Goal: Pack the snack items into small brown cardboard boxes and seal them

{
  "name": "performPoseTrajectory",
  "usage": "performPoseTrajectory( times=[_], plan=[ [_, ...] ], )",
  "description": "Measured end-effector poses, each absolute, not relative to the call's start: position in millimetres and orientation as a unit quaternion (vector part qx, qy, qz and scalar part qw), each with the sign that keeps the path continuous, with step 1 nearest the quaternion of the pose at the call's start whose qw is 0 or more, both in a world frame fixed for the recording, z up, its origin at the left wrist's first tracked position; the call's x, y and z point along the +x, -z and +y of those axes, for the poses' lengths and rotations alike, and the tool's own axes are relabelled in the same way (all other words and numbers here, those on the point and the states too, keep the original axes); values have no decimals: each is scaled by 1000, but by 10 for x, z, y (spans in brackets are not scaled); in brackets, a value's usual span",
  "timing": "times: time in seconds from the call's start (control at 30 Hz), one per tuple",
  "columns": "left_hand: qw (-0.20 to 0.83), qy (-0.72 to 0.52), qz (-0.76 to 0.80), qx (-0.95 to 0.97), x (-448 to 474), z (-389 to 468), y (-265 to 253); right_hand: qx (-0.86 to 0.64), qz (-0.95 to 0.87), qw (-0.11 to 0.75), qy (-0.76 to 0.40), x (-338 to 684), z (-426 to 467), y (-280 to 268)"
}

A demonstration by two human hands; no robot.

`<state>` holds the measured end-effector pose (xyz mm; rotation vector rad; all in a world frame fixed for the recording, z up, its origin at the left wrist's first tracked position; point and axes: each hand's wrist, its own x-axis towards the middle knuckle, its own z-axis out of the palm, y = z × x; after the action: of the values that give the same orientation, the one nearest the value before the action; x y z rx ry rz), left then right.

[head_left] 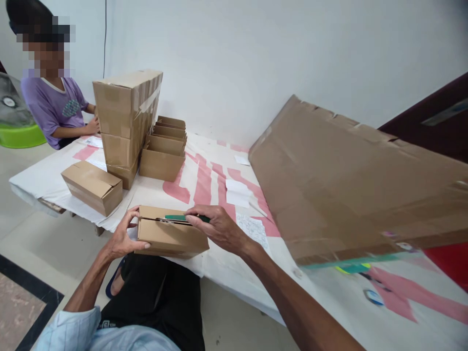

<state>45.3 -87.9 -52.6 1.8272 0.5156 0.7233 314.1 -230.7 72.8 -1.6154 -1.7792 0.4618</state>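
A small brown cardboard box [171, 236] lies at the table's front edge, just above my lap. My left hand [126, 234] grips its left end, thumb on the near side and fingers at the far corner. Closed around a slim green box cutter [175, 217], my right hand [215, 224] rests over the box's right part. The cutter lies along the dark gap between the top flaps; its tip is too small to make out clearly.
Left stand a closed carton [93, 185] and a tall carton stack [120, 107], beside open boxes [163, 163]. A large cardboard sheet [365, 190] leans at right. Papers [237, 192] and a tape roll [373, 297] lie on the cloth-covered table [204, 146]. Another person [58, 107] sits far left.
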Motion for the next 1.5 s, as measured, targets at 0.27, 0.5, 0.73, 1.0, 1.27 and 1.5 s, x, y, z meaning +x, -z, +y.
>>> performPoseTrajectory(
  times=[0.27,0.5,0.73,1.0,1.27,1.5],
  plan=[
    [535,-301,209,761,463,-886,512,-624,-727,254,-136,3093,-2173,-904],
    [536,-295,216,761,461,-876,507,-648,-738,172,-84,3153,-2062,-1052],
    [532,-293,216,765,460,-839,520,-652,-738,167,-57,3194,-2070,-1043],
    [521,-276,216,778,420,-801,547,-737,-617,273,-35,4130,-3206,-631],
    [517,-274,206,785,446,-747,520,-786,-501,363,21,4045,-3908,1218],
    [525,-283,214,773,444,-741,496,-730,-506,457,51,3715,-3474,842]
  ],
)
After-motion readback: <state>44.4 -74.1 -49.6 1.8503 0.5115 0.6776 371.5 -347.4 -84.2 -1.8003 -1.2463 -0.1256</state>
